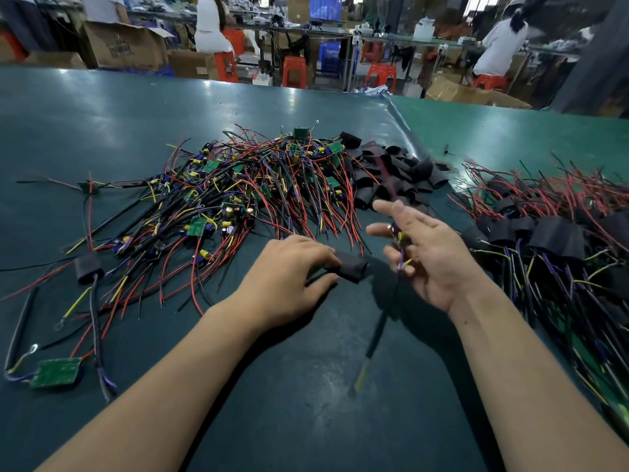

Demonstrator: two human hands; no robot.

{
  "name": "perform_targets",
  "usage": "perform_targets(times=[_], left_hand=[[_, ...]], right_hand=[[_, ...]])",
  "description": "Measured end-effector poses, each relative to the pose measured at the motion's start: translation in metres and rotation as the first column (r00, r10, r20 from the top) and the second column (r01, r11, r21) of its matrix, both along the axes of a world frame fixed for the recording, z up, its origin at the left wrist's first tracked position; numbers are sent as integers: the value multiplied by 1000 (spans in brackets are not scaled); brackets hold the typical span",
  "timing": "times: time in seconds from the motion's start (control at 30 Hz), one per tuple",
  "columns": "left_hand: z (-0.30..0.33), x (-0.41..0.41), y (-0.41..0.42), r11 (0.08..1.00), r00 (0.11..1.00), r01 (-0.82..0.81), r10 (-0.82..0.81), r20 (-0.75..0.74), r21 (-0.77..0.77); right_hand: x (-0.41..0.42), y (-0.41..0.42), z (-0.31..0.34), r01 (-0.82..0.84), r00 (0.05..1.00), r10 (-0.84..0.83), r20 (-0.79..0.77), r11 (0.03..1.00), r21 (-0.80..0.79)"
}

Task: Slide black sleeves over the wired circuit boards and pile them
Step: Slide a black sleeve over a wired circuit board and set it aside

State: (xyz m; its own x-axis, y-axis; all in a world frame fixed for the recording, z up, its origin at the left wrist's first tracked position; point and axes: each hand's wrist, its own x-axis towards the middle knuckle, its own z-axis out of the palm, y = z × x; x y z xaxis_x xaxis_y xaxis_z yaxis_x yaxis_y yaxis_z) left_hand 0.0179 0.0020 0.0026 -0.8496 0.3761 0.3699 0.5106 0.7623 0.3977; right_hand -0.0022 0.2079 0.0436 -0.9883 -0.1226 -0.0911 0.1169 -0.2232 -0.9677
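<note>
My left hand point(289, 270) pinches a black sleeve point(350, 266) just above the green table point(136, 107). My right hand point(425, 253) sits to its right, palm turned up, holding a small wired circuit board point(402, 240) between thumb and lower fingers while the index finger sticks out. The board's wires point(372, 349) hang blurred below the hand. A heap of bare wired boards point(245, 195) lies ahead of my left hand. Loose black sleeves point(391, 168) lie behind my right hand. Sleeved boards point(551, 233) are piled at the right.
One sleeved board point(89, 267) and one bare green board point(56, 372) lie apart at the left. A raised mat seam point(405, 127) runs diagonally past the sleeves. Cardboard boxes, red stools and seated people are beyond the table's far edge.
</note>
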Motion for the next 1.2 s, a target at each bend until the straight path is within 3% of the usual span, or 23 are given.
perform_targets(times=[0.07, 0.13, 0.27, 0.43, 0.53, 0.63, 0.7, 0.8, 0.87, 0.93, 1.0, 1.1, 1.2], left_hand=[[4, -1, -4, 996, 995, -91, 91, -29, 3], [5, -1, -5, 998, 997, -56, 56, -47, 0], [2, 2, 3, 992, 994, 105, -103, 33, -71], [4, 0, -2, 998, 998, -13, 10, -54, -56], [5, 0, -3, 1000, 999, 12, -12, -44, -14], [5, 2, 0, 1000, 1000, 9, -9, -17, 24], [6, 2, 0, 998, 1000, -6, 8, -23, 57], [6, 2, -2, 994, 1000, 2, 0, -15, 114], [6, 2, -2, 989, 1000, -18, 20, -12, 146], [6, 2, -3, 982, 998, -58, 64, -28, 180], [7, 1, -4, 971, 991, -106, 120, -54, 216], [9, 0, -5, 944, 979, -156, 188, -85, 290], [10, -1, -4, 920, 973, -183, 220, -71, 347]], right_hand=[[0, -1, 0, -16, 995, 11, 104, 999, 47], [1, -3, 1, -7, 986, 2, 167, 1000, 29], [-1, 3, 4, 51, 991, -29, 130, 984, -168], [-2, 8, 3, -3, 996, 21, 81, 978, -207], [-3, 5, 1, -23, 995, 45, 94, 973, -228], [-5, -2, -6, 20, 999, -16, -48, 996, 84], [-4, -6, -13, 48, 983, 18, -182, 935, 352], [-3, -5, -21, 206, 908, 160, -388, 636, 744], [-4, -5, -25, 325, 851, 200, -486, 527, 785], [-4, -5, -27, 437, 789, 139, -599, 558, 705], [-4, -5, -24, 512, 756, -37, -654, 655, 555], [-7, -7, -11, 470, 796, -357, -488, 874, 127], [-9, 0, 0, 428, 841, -464, -277, 885, -184]])
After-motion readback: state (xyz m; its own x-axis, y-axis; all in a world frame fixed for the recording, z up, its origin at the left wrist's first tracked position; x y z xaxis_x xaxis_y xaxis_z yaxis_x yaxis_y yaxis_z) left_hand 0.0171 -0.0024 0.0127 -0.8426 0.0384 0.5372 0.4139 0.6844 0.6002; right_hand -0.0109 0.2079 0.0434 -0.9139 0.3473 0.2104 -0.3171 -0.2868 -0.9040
